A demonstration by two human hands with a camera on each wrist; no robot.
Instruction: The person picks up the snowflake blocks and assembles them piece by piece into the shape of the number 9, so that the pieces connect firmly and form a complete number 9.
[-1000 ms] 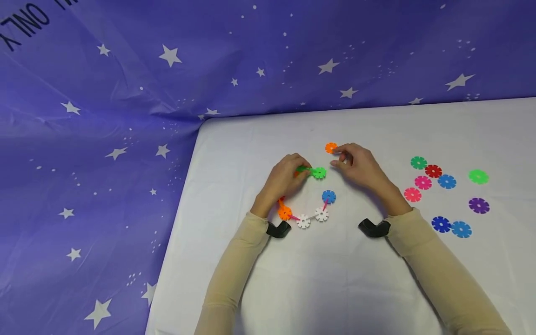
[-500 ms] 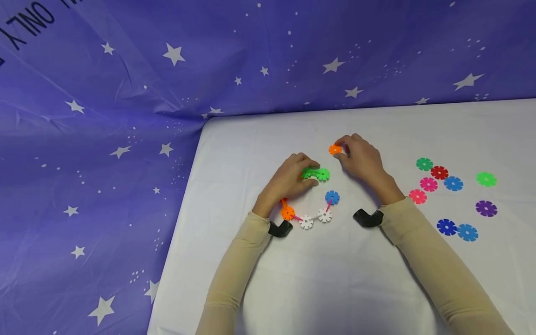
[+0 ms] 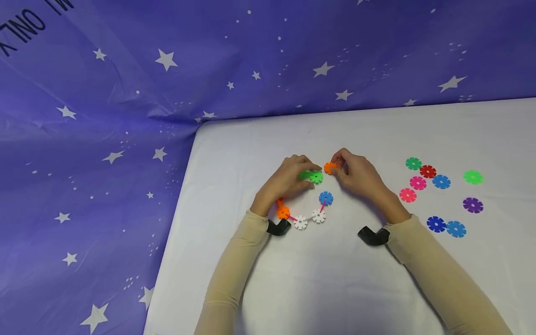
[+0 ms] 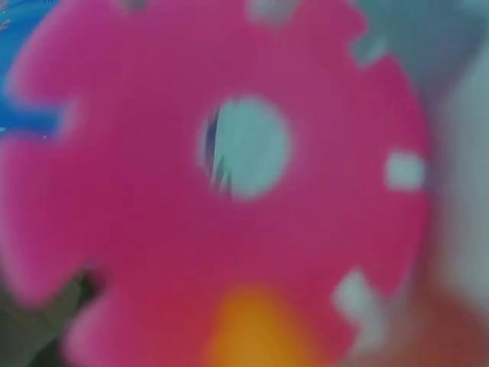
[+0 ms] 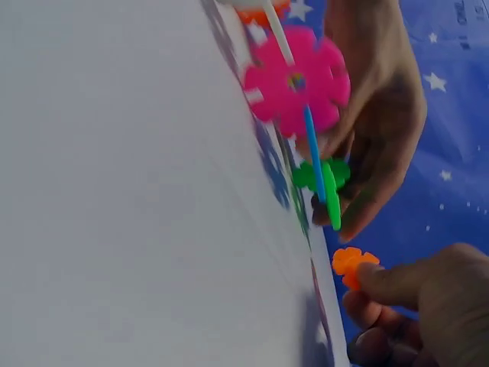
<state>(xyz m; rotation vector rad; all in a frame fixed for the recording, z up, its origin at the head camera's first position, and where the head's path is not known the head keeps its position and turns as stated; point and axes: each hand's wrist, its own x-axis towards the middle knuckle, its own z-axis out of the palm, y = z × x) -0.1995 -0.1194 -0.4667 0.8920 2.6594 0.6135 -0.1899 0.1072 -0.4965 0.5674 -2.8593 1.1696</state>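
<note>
Between thumb and fingers my right hand (image 3: 359, 176) pinches an orange notched disc (image 3: 329, 168), just right of a green disc (image 3: 316, 177). That green disc ends a curved chain of interlocked plastic discs. My left hand (image 3: 286, 178) arches over this end, index and thumb spread on either side of the green piece. The chain curves under my left wrist to an orange disc (image 3: 283, 212), white discs (image 3: 300, 223) and a blue disc (image 3: 326, 198). In the left wrist view a pink disc (image 4: 153, 199) blocks most else. The right wrist view shows the orange disc (image 5: 350, 262) apart from the green.
Loose notched discs lie flat to the right: a red disc (image 3: 428, 171), a purple disc (image 3: 473, 205), a dark blue disc (image 3: 436, 224) and several more. A white cloth (image 3: 318, 284) covers the table. A purple star-patterned sheet (image 3: 251, 56) hangs behind and left.
My right hand has taken hold of the orange disc and brought it down toward the green end of the chain. My left fingers have spread apart around the green pieces.
</note>
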